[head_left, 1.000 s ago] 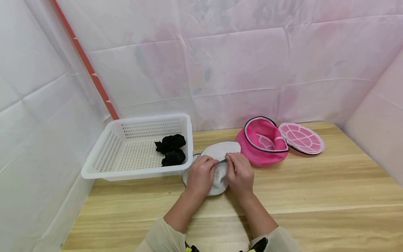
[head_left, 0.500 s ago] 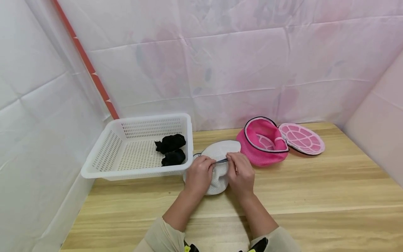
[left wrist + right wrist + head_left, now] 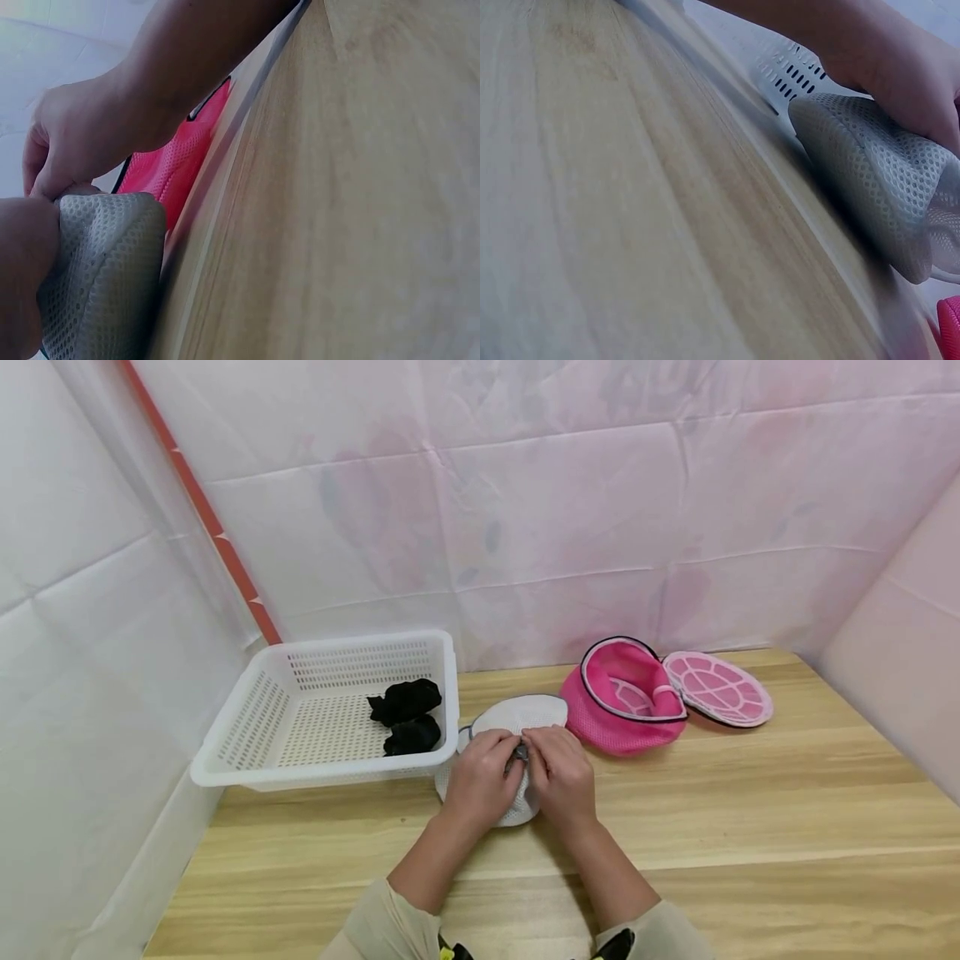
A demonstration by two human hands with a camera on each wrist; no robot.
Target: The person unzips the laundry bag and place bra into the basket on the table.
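A white mesh laundry bag (image 3: 517,712) with dark zipper edging lies on the table, its round lid side facing up. My left hand (image 3: 480,777) pinches the bag's near zipper edge from the left. Close beside it, the fingers of my right hand (image 3: 564,777) pinch the same edge. Between the fingertips shows a small dark grey piece of the zipper (image 3: 521,751); its exact form is partly covered. In the left wrist view the mesh side (image 3: 109,270) bulges below both hands, and the right wrist view shows the bag (image 3: 870,165) under the left hand.
At the left stands a white perforated basket (image 3: 322,770) with two bunched black cloths (image 3: 408,702) inside, close against the bag. A pink mesh laundry bag (image 3: 611,739) stands on the right, its round lid (image 3: 720,689) folded back. Fabric walls (image 3: 555,527) surround the wooden table (image 3: 750,827).
Both hands have drawn closer together at the zipper edge, the right one moving left. The dark zipper strip between them is now bunched into a small piece. Basket and pink bag have stayed put.
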